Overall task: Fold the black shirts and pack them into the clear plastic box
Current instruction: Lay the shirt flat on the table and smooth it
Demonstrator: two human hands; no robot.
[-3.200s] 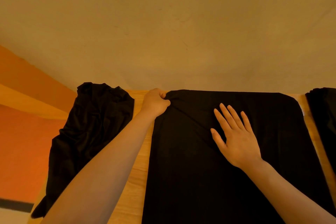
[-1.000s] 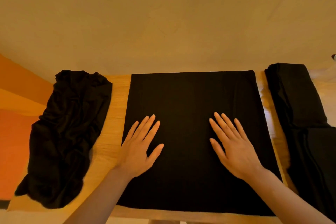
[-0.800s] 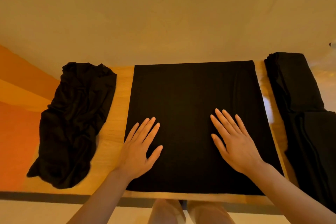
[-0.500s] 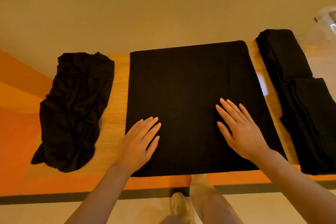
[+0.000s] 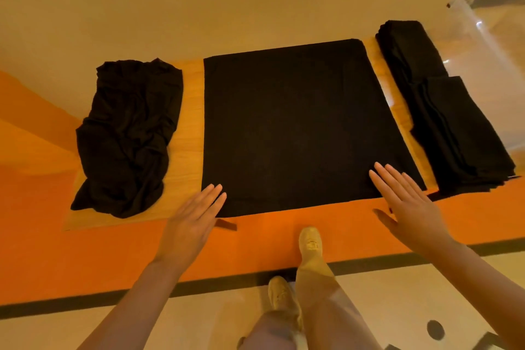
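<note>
A black shirt [image 5: 298, 125], folded into a flat rectangle, lies spread on the wooden table [image 5: 189, 133]. My left hand [image 5: 196, 216] is flat with straight fingers at the shirt's near left corner, fingertips on its edge. My right hand [image 5: 406, 202] is flat at the near right corner, fingertips over the cloth. A crumpled black shirt [image 5: 127, 136] lies at the table's left end. A stack of folded black shirts [image 5: 443, 111] sits on the right. The clear plastic box [image 5: 494, 45] stands at the far right, beside that stack.
The table stands against a beige wall. Its front face is orange and drops to a pale floor with a dark strip. My legs and shoes [image 5: 309, 241] are below the table edge, one foot raised toward it.
Both hands have slid back from the middle of the shirt to its near corners. The view has tilted down, so the floor, my legs and the clear box now show.
</note>
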